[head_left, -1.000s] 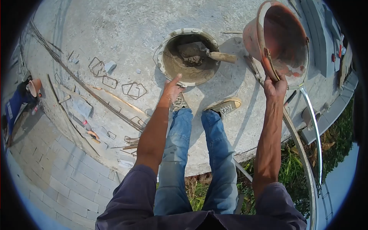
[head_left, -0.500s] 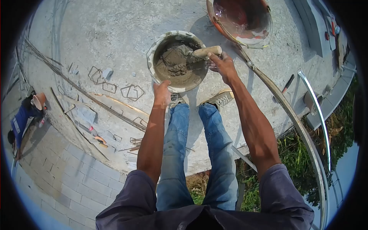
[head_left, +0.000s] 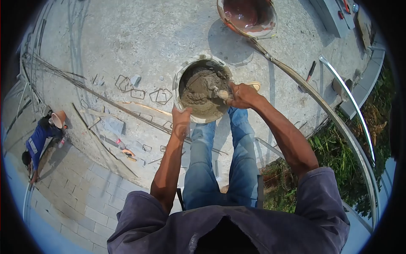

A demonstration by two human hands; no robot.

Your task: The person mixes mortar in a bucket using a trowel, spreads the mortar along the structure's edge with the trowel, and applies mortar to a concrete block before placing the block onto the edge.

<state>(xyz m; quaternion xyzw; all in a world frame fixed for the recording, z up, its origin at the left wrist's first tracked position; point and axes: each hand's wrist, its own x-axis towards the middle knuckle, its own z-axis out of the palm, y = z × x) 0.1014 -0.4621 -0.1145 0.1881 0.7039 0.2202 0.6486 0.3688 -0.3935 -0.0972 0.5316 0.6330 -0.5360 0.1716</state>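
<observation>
As the far left is being logged first, a co-worker in blue [head_left: 37, 140] is being noted bent low at 9 o'clock of the whole view. Thin rods [head_left: 101, 95] are lying on the concrete toward 10 o'clock.

Near the middle, toward 12 o'clock, a bucket [head_left: 176, 86] is being steadied by the left hand [head_left: 182, 116], which is being kept closed on the rim at the bucket's own 7 o'clock; its fingers are being partly hidden. Whether the base is being held off the ground cannot be told. Grey-brown mix [head_left: 198, 82], seemingly mortar, is being contained there. At the rim's 3 o'clock, a trowel [head_left: 223, 95] is being gripped by its handle in the right hand [head_left: 243, 95], its blade being lost in the mix.

Step in hand, as judged: the mix is being worked or scooped while the bucket is being braced. For the next move, a firm left hold and a level blade are being called for, lest the load be spilled.

Farther right, an orange bucket [head_left: 231, 26] is standing near 1 o'clock of the view, beside a pole [head_left: 296, 78] that is curving down toward 4 o'clock.
</observation>
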